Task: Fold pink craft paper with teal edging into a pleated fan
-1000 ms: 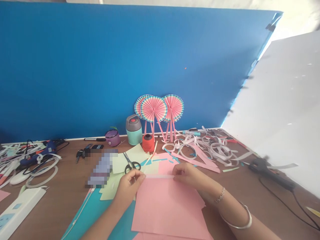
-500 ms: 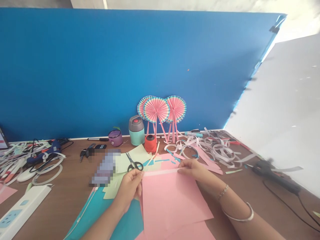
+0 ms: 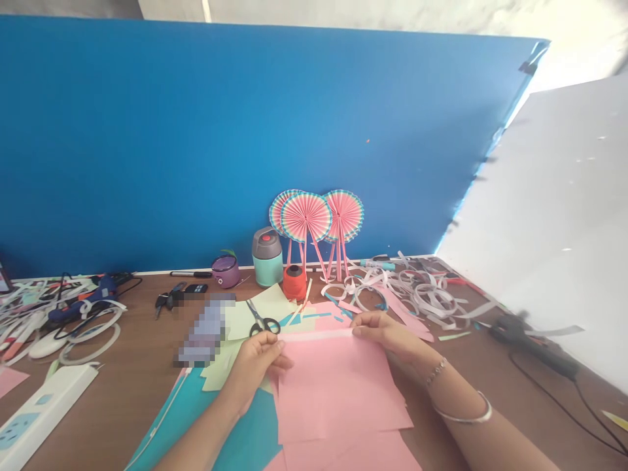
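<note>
A pink sheet of paper [image 3: 338, 386] with a white strip [image 3: 316, 334] along its far edge is held between my hands. My left hand [image 3: 260, 366] pinches the far left corner, thumb near the strip's end. At the far right corner, my right hand [image 3: 380, 333] grips the edge between thumb and fingers. More pink sheets [image 3: 358, 453] lie under and in front of it. Just beyond my left hand, black-handled scissors [image 3: 262, 322] rest on pale green paper [image 3: 265, 301]. A blue-green sheet [image 3: 255, 432] lies beneath my left forearm.
Pink folded-paper fans [image 3: 307, 217] lean on the blue partition [image 3: 220, 131]. A lidded teal container [image 3: 267, 258], a red pot [image 3: 294, 283] and a purple cup [image 3: 226, 270] stand behind. Curled strips [image 3: 436, 294] and a corded tool [image 3: 534, 343] lie right, a power strip [image 3: 44, 405] left.
The near part of the held sheet has drawn back away from me, showing more of the pink sheets below. My left fingers have shifted over its left edge. The view moved slightly.
</note>
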Available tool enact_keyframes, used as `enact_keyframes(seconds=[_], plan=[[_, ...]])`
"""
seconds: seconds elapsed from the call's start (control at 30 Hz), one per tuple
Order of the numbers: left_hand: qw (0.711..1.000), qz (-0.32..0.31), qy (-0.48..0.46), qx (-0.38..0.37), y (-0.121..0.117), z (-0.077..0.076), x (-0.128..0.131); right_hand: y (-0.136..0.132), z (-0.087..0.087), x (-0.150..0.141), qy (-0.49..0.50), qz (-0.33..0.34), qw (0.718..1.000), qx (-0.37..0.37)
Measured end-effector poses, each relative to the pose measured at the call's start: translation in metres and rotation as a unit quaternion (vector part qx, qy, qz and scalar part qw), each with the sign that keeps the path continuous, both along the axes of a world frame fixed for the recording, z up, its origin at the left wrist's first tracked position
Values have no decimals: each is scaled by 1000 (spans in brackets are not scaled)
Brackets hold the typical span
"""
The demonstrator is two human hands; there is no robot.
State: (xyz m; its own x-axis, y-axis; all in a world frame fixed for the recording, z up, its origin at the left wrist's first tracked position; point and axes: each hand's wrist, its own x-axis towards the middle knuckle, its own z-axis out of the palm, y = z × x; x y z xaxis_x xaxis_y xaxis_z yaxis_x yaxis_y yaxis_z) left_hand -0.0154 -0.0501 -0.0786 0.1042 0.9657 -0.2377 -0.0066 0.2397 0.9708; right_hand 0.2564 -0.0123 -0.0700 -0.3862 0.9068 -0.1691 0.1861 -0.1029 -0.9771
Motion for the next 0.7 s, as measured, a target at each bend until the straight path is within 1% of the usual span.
enact_keyframes(seconds=[0.1,0.23,0.3,0.5,0.6,0.7], plan=[[1000,-8,-2,5,0,-2,1,2,-2,1,-1,-21,1000,1],[1000,3,-14,1,0,-3,2,5,-2,5,-5,-90,996,-13],[1000,9,-25,-2,-1,-3,2,6,-3,6,0,-109,994,-15],[998,16,-58,-18,-2,-2,3,5,-9,0,-10,-83,996,-25],[999,22,-35,-3,-1,-4,3,8,-12,2,-11,-86,996,-21],[1000,26,-7,7,1,-7,2,13,-14,11,-23,-90,996,-2]])
